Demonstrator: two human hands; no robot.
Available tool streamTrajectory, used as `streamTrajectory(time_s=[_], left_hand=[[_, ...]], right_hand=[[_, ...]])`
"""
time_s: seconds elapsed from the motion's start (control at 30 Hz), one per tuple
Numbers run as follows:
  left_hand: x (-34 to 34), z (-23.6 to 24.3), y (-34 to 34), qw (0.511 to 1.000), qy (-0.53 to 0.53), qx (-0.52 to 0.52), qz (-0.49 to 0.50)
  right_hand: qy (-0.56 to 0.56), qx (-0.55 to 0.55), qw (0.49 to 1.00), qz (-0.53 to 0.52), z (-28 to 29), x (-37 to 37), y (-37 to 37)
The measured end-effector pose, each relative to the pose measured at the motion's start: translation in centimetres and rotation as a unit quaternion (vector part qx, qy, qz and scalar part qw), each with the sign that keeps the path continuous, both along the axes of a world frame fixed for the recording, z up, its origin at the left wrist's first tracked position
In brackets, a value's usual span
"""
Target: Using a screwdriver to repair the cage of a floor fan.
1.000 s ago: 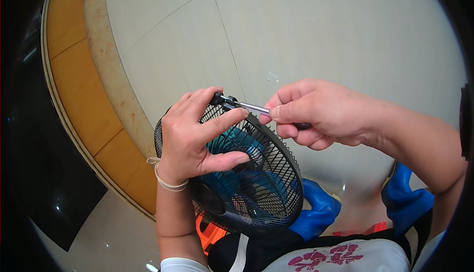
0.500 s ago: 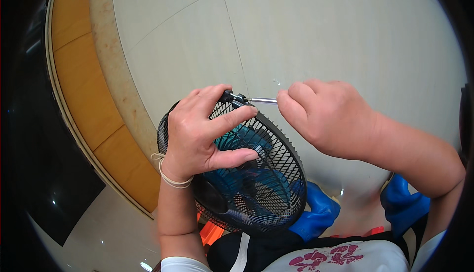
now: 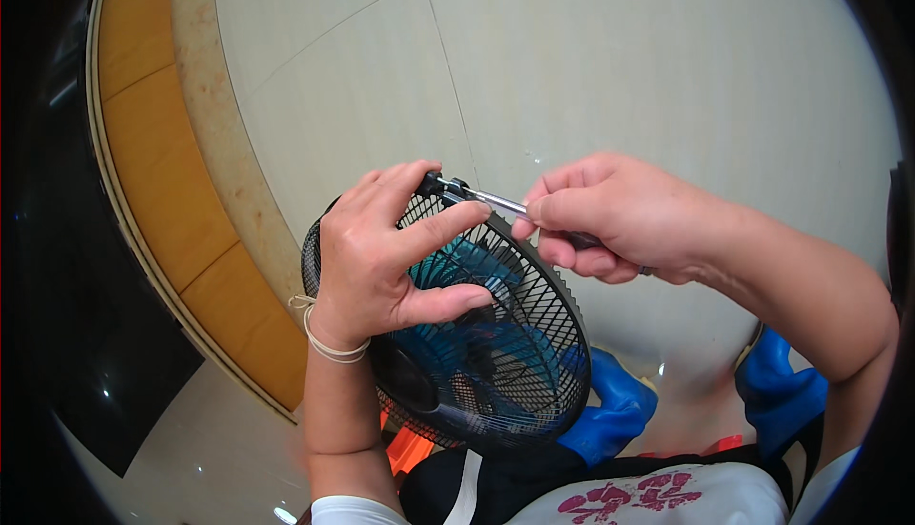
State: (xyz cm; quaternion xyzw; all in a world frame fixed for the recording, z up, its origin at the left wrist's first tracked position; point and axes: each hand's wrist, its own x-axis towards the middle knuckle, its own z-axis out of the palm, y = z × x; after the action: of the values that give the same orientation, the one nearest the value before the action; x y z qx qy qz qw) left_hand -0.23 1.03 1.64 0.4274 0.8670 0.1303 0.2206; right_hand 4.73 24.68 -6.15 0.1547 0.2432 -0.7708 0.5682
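A fan point(image 3: 522, 382) with a black wire guard and blue blades stands tilted in front of my body. My left hand point(image 3: 381, 249) holds the top of its guard, fingertips at a small black clip point(image 3: 432, 184) on the rim, thumb lying over the mesh. My right hand point(image 3: 605, 220) grips a screwdriver point(image 3: 500, 202), whose metal shaft points left into the clip at the rim. A pale band is tied round my left wrist.
Pale tiled floor point(image 3: 648, 68) surrounds the fan. At the left run a yellow tiled strip point(image 3: 143, 153) and a dark glossy area point(image 3: 86, 315). Below are my blue boots point(image 3: 610, 401) and an orange plastic object point(image 3: 410, 449), partly hidden.
My right hand turned knuckles-up half a second ago and is now rolled back, thumb on top, with the screwdriver slanting again. My left hand stays on the guard, slightly shifted.
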Motion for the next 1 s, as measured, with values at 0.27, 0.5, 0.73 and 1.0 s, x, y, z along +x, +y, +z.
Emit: streamTrajectory(time_s=[0.27,0.5,0.73,1.0], left_hand=[[0.0,-0.2,0.2,0.999,-0.014,0.027,0.018],[0.1,-0.1,0.1,0.999,-0.029,0.033,0.022],[0.3,-0.1,0.0,0.999,-0.037,0.025,0.027],[0.5,0.0,-0.1,0.998,-0.044,0.023,0.034]], right_hand=[[0.436,0.246,0.864,0.054,0.5,0.0,0.5],[0.683,0.378,0.625,0.007,-0.9,1.9,0.4],[0.713,0.413,0.567,0.003,-1.2,2.7,1.3],[0.683,0.375,0.624,-0.065,-1.2,3.2,0.9]])
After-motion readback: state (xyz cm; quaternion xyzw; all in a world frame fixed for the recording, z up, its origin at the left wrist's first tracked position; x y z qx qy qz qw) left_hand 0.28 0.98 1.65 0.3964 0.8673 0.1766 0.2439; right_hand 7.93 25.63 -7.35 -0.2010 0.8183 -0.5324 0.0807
